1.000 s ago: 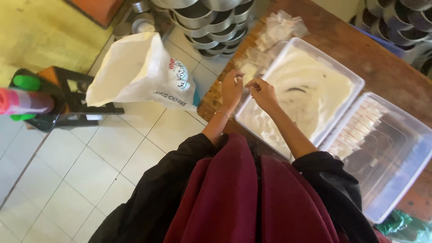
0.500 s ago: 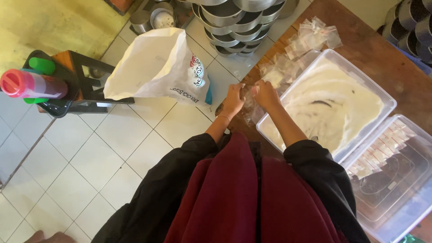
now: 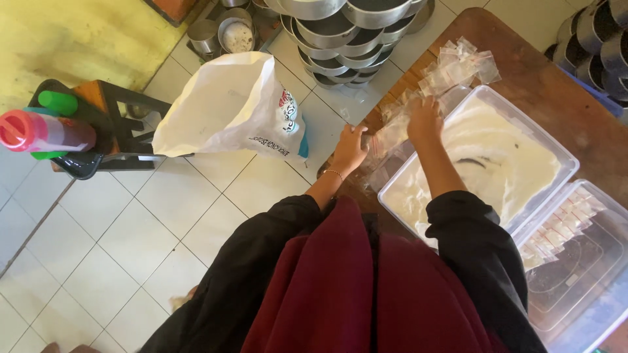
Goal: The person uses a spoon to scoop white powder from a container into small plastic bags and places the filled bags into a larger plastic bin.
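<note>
- The left hand point(image 3: 350, 147) sits just left of centre, fingers curled around the lower end of a small clear plastic pouch point(image 3: 386, 138).
- The right hand point(image 3: 425, 121) is up and to the right of it, closed down on the pouch's upper end, at the near edge of a loose pile of empty pouches point(image 3: 458, 65).
- The pouch spans the gap between both hands, its long axis running from lower left to upper right; the left hand has the firmer hold, as far as can be seen.
- It is thin, glossy and crinkled film.
- Right of the hands, a clear rigid tub point(image 3: 562, 151) holds white powder with a soft, smeared surface.
- Lower right, a second clear tub point(image 3: 589, 287) holds a row of filled pouches.
- Both tubs rest on a brown wooden bench point(image 3: 556, 78).
- A white sack point(image 3: 222, 104) slumps open on the tiled floor, upper left.
</note>
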